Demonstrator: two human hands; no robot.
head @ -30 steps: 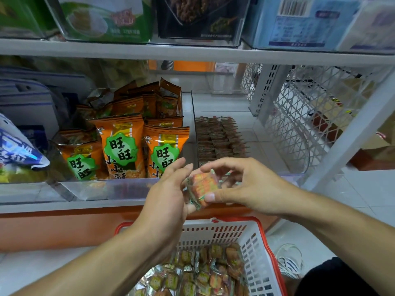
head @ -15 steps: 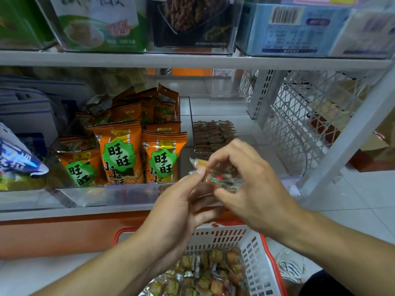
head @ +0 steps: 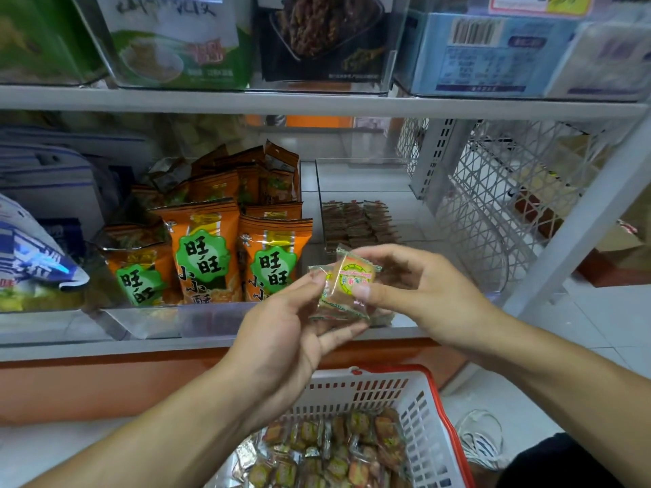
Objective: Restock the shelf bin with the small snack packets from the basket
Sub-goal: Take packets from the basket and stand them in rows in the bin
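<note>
Both hands hold a small stack of clear-wrapped snack packets [head: 347, 287] in front of the shelf edge. My left hand [head: 281, 343] supports the stack from below and the left, fingers curled round it. My right hand [head: 419, 290] pinches the top orange-and-green packet with thumb and fingers. Behind them a clear shelf bin [head: 384, 174] holds rows of small brown packets [head: 355, 223] in its front part. Below, a white basket with a red rim [head: 422, 406] contains several more small snack packets [head: 334, 452].
Orange snack bags [head: 208, 248] fill the clear bin to the left. A white wire divider [head: 493, 206] stands to the right of the target bin. An upper shelf [head: 317, 103] with boxed goods runs overhead. A shoe [head: 482, 438] lies on the tiled floor.
The packets have been turned and regripped between both hands; the top packet now faces me, and the hands have shifted slightly apart.
</note>
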